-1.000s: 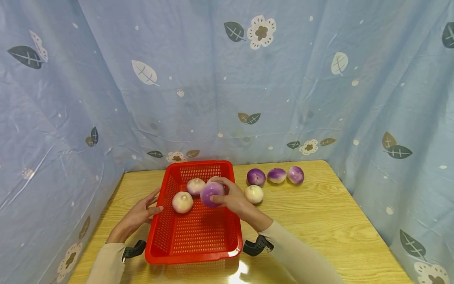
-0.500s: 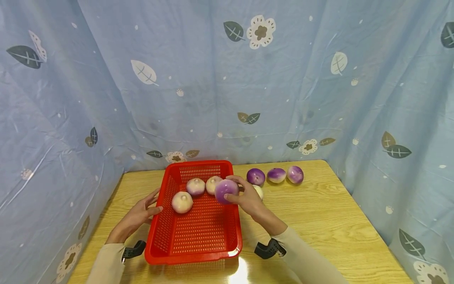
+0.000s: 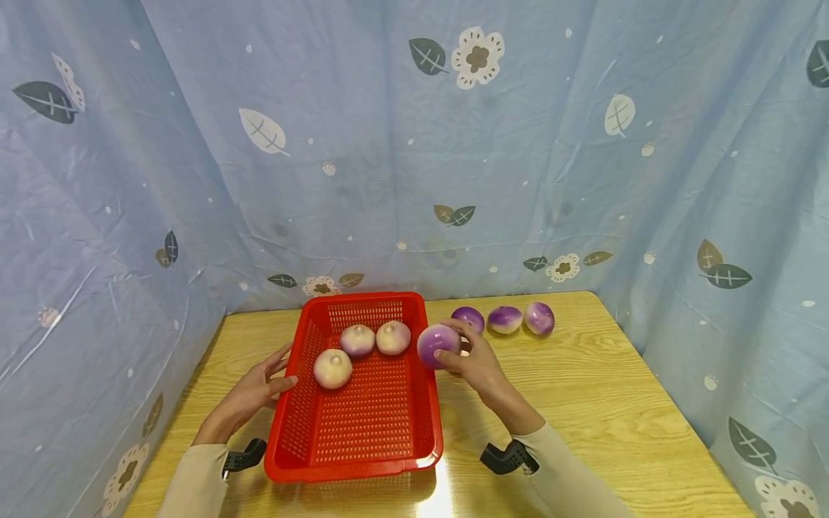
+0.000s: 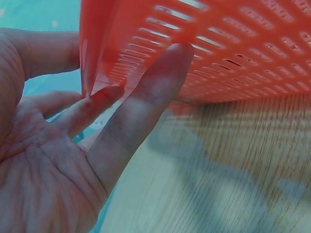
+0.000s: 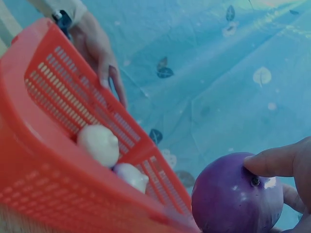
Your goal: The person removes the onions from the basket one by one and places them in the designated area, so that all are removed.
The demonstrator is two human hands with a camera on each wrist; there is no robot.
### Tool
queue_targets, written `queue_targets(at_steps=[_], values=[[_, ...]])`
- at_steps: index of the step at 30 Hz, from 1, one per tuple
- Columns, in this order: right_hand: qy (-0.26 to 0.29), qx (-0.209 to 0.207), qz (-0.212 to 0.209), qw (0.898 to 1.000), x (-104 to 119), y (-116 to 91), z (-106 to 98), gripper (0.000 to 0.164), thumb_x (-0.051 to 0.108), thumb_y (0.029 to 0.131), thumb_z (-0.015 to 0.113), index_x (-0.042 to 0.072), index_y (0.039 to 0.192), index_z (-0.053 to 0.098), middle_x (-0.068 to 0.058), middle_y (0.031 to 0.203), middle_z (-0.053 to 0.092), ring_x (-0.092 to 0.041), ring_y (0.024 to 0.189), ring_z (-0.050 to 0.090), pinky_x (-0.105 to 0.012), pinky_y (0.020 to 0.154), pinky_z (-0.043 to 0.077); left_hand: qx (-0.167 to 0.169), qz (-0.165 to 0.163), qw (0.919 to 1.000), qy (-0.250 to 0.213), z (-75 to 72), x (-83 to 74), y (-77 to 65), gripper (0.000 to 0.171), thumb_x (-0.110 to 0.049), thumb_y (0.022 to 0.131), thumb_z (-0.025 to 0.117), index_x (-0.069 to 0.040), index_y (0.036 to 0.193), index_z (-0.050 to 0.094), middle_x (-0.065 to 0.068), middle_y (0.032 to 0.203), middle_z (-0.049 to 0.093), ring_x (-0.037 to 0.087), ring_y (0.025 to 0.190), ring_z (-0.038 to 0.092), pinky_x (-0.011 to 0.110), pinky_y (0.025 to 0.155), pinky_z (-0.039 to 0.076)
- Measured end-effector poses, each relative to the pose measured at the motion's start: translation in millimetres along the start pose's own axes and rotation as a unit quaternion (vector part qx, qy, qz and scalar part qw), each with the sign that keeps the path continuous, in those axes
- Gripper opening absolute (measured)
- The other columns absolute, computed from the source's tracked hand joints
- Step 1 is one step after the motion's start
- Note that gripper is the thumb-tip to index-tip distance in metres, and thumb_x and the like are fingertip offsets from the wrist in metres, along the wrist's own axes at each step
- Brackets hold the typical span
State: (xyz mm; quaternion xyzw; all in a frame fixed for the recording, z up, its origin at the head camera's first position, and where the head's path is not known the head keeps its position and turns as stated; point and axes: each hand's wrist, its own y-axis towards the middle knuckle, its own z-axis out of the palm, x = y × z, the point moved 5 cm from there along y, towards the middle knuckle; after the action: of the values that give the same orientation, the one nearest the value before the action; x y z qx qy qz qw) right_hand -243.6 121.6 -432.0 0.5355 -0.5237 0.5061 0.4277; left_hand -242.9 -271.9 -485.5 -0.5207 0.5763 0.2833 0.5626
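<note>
My left hand [image 3: 254, 394] holds the left side of a red plastic basket [image 3: 363, 471], thumb over the rim and fingers outside. In the left wrist view, its fingers [image 4: 141, 104] lie along the slotted wall [image 4: 233, 48]. My right hand [image 3: 476, 363] grips a purple-and-white turnip [image 3: 435, 347] between thumb and fingers, at the basket's right rim. Its purple side faces the camera in the right wrist view, under my thumb. Three pale turnips stand inside the basket: one at the left [image 3: 332, 369], one at the back middle [image 3: 358, 340], one at the back right [image 3: 393, 337].
Right of the basket, a purple turnip [image 3: 468, 317] lies partly behind my right hand. Beside it are another purple-and-white turnip [image 3: 505, 320] and a third [image 3: 540, 319]. The wooden table [image 3: 583, 403] is bordered by a blue patterned curtain [image 3: 363, 180] at the back and sides.
My right hand has moved right, carrying the turnip from over the basket's inside to its right rim. It now covers a pale turnip on the table. The left hand has not moved.
</note>
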Motion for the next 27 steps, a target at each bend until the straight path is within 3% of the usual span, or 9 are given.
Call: queue_targets(at_steps=[7, 15, 20, 27], values=[[0.027, -0.017, 0.009, 0.999, -11, 5, -21, 0.055, 0.004, 0.086, 0.071, 0.012, 0.137, 0.052, -0.02, 0.133, 0.05, -0.035, 0.115, 0.057, -0.043, 0.083, 0.06, 0.002, 0.001, 1.0, 0.002, 0.2, -0.2, -0.3, 0.08, -0.013, 0.097, 0.058, -0.021, 0.16, 0.008, 0.028, 0.16, 0.02, 0.036, 0.103, 0.069, 0.051, 0.074, 0.06], [0.026, -0.047, 0.019, 0.998, -17, 8, -48, 0.055, 0.008, 0.09, 0.068, 0.012, 0.141, 0.047, -0.017, 0.138, 0.046, -0.025, 0.112, 0.056, -0.028, 0.082, 0.058, 0.0, -0.001, 1.0, -0.003, -0.8, -2.4, -0.3, 0.082, -0.016, 0.097, 0.06, -0.023, 0.16, 0.009, 0.025, 0.16, 0.021, 0.037, 0.104, 0.069, 0.051, 0.074, 0.06], [0.015, -0.073, 0.031, 0.997, -26, 12, -62, 0.055, 0.012, 0.091, 0.069, 0.014, 0.141, 0.047, -0.015, 0.137, 0.047, -0.02, 0.109, 0.058, -0.024, 0.077, 0.057, 0.005, 0.005, 1.0, -0.005, -1.2, -2.9, -0.1, 0.082, -0.015, 0.097, 0.06, -0.023, 0.16, 0.008, 0.027, 0.16, 0.02, 0.037, 0.103, 0.069, 0.051, 0.073, 0.06], [0.008, -0.098, 0.039, 0.994, -37, 17, -76, 0.055, 0.011, 0.092, 0.067, 0.012, 0.143, 0.045, -0.018, 0.142, 0.041, -0.027, 0.112, 0.053, -0.023, 0.074, 0.056, 0.005, 0.006, 1.0, 0.0, -0.9, -2.8, -0.8, 0.082, -0.015, 0.097, 0.06, -0.023, 0.16, 0.008, 0.028, 0.16, 0.02, 0.036, 0.101, 0.069, 0.05, 0.073, 0.06]])
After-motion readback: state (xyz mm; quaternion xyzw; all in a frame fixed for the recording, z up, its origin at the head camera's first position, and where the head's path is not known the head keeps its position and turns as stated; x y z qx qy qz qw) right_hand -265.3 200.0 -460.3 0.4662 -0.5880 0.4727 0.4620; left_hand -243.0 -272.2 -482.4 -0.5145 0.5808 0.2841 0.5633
